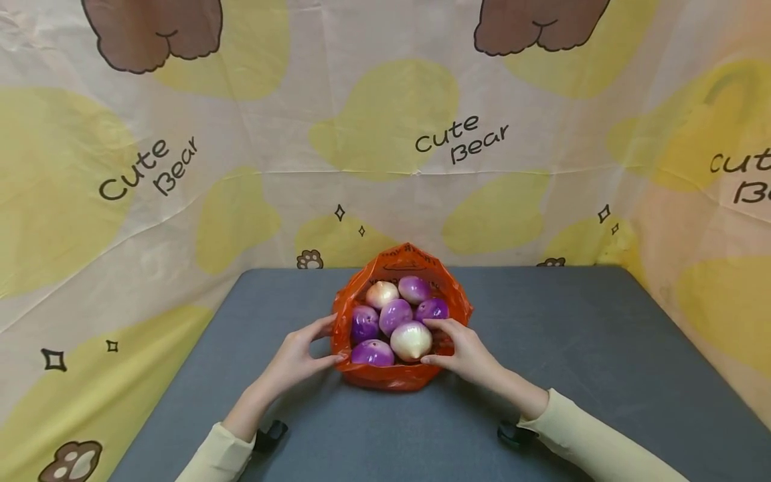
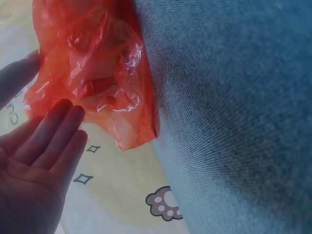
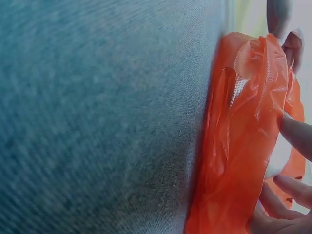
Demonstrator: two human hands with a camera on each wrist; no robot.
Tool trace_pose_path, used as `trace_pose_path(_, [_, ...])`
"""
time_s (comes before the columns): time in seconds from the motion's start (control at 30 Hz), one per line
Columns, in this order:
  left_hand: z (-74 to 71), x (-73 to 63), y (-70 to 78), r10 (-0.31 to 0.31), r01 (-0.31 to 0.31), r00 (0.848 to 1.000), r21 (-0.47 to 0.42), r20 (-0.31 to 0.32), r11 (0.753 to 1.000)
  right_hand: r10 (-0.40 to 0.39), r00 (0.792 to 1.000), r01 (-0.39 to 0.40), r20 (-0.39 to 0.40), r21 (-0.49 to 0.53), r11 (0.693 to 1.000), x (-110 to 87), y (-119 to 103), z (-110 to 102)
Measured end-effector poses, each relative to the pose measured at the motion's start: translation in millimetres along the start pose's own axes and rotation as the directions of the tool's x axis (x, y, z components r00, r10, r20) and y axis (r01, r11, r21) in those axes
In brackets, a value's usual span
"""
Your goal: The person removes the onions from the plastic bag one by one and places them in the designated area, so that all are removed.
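An orange-red plastic bag stands wide-mouthed near the table's middle, holding several purple onions and two pale ones. My left hand holds the bag's left side, thumb at the front-left rim and forefinger higher up. In the left wrist view its other fingers lie nearly straight against the crinkled plastic. On the right, my right hand reaches over the rim. Its thumb and forefinger pinch the right side of the front pale onion. Part of this onion shows between the fingers in the right wrist view.
The bag stands on a blue-grey table with rounded far corners. A printed cloth with bears, paw prints and lettering hangs behind and at both sides. Dark wrist straps show below the pale yellow sleeves.
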State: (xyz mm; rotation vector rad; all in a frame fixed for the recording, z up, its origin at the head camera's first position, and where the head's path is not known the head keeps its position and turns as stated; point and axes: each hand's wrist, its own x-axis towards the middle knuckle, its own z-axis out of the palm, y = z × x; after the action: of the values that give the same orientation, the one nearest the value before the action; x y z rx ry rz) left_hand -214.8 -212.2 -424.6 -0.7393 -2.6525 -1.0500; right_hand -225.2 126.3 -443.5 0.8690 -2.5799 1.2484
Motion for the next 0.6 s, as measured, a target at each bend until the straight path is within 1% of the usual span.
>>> trace_pose_path(0.13, [2.3, -0.2, -1.2, -0.011, 0.012, 1.000, -0.025, 0.004, 1.000, 0.002, 1.000, -0.002, 0.018, 0.012, 1.000, 1.7, 1.8, 3.8])
trace_pose_path(0.23, [3.9, -0.3, -2.3, -0.029, 0.030, 1.000, -0.039, 0.004, 0.999, -0.006, 0.999, 0.007, 0.034, -0.010, 1.000, 4.1, 2.3, 7.1])
trace_pose_path(0.4, [6.6, 0.5, -2.5, -0.067, 0.066, 0.998, -0.069, -0.004, 0.995, -0.002, 0.999, 0.006, 0.050, -0.073, 0.997, 6.0, 1.1, 10.8])
trace_pose_path(0.53, [8.1, 2.5, -2.4, -0.094, 0.091, 0.995, -0.109, -0.022, 0.990, 0.007, 0.998, -0.002, 0.065, -0.072, 0.997, 7.5, 0.4, 12.5])
trace_pose_path(0.6, [8.3, 3.5, -2.5, -0.121, 0.116, 0.992, -0.139, -0.024, 0.983, 0.007, 0.998, -0.002, 0.068, -0.067, 0.998, 8.5, 0.6, 13.2])
